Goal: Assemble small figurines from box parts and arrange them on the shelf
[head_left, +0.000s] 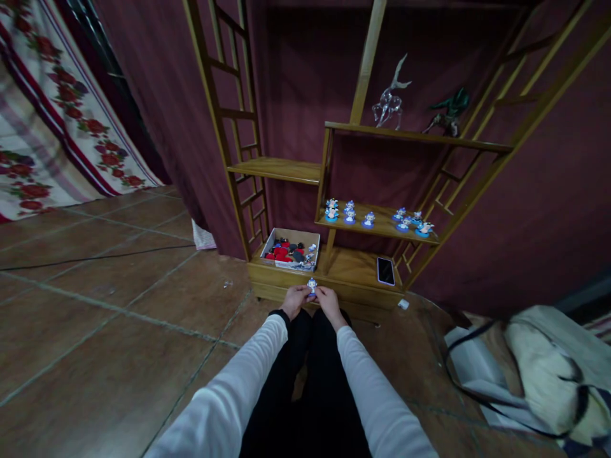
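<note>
A small blue-and-white figurine (312,286) stands upright between my two hands, above my knees and in front of the low wooden cabinet. My left hand (295,300) closes on its base from the left. From the right, my right hand (328,301) pinches the same base. Just beyond my hands, an open cardboard box (317,259) on the cabinet holds red and dark pieces and some small figurines. Similar figurines (368,220) are set out in groups on the wooden shelf (382,230) to the right.
A phone (386,271) lies on the cabinet top at right. Higher up stand a clear deer ornament (389,102) and a dark horse-like statue (449,114). Bags (539,362) rest on the tiled floor at right. A thin cable (95,256) crosses the floor at left.
</note>
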### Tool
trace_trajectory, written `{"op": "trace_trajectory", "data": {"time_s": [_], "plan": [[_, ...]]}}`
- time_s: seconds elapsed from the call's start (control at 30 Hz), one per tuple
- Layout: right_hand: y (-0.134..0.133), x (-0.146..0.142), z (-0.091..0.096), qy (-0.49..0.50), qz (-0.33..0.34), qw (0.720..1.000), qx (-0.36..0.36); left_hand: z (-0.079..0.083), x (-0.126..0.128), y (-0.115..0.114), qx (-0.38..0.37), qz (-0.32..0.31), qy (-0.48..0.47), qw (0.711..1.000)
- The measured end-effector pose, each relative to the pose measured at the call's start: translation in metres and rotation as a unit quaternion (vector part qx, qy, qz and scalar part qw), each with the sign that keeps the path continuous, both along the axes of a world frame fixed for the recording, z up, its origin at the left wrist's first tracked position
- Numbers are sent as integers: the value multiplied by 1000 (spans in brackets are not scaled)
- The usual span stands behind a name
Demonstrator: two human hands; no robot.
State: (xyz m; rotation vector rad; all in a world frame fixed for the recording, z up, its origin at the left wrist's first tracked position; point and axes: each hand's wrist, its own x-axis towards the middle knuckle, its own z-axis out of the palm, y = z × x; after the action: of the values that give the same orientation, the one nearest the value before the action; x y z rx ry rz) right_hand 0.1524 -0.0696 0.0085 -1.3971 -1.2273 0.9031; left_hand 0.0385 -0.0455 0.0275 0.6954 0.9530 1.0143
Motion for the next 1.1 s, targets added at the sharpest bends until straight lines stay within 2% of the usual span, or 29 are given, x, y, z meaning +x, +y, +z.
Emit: {"op": "trace_trajectory", "data": {"time_s": [0.1,0.37,0.53,0.73,0.93,1.1], "plan": [[4,-3,-2,-1,9,1000,0,-1,-1,-3,5,23,-8,1000],[11,-8,-10,43,42,998,-2,-3,-7,-7,8,34,-22,999],[17,-18,-11,49,51,997,-6,-3,-16,-2,2,60,-15,998],[25,-28,-13,90,57,994,-11,-5,-27,11,3,17,-7,1000],[31,-30,-11,210,44,975,-51,-8,-31,21,9,-8,-3,1000],[34,-28,-7,227,58,970,-72,-8,-28,26,31,-36,52,998]]}}
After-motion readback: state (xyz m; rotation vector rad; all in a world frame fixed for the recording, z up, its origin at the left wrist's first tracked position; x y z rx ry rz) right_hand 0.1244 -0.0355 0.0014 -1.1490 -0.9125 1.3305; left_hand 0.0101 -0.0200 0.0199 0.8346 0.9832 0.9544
